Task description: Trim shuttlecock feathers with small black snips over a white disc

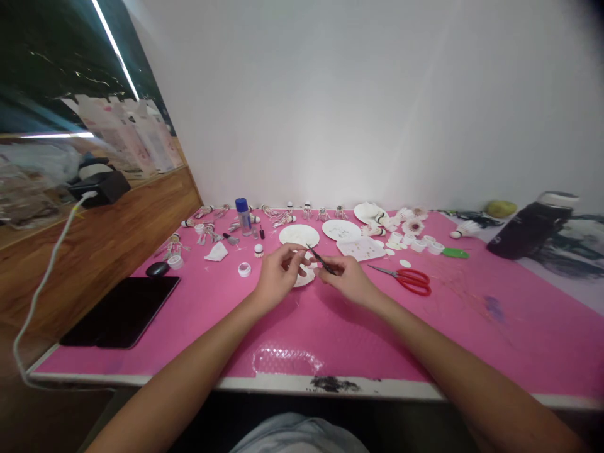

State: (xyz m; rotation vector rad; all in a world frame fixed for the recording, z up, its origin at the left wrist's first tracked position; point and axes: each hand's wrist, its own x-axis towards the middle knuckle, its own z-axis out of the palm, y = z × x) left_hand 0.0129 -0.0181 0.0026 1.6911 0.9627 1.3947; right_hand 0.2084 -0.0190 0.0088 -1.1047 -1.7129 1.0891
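My left hand (278, 274) hovers over the pink table mat (330, 321), fingers pinched on a small white piece I cannot make out. My right hand (346, 277) grips dark tweezers (319, 258) whose tips point up and left toward the left fingertips. Under both hands lies a small white disc (304, 277). A larger white plate (299, 235) sits just behind the hands.
Red-handled scissors (409, 279) lie right of my right hand. A blue-capped bottle (243, 216), small white cups, shuttlecocks (465, 230) and feather figures line the back. A black tablet (120, 310) lies left, a black bottle (531, 226) at the right.
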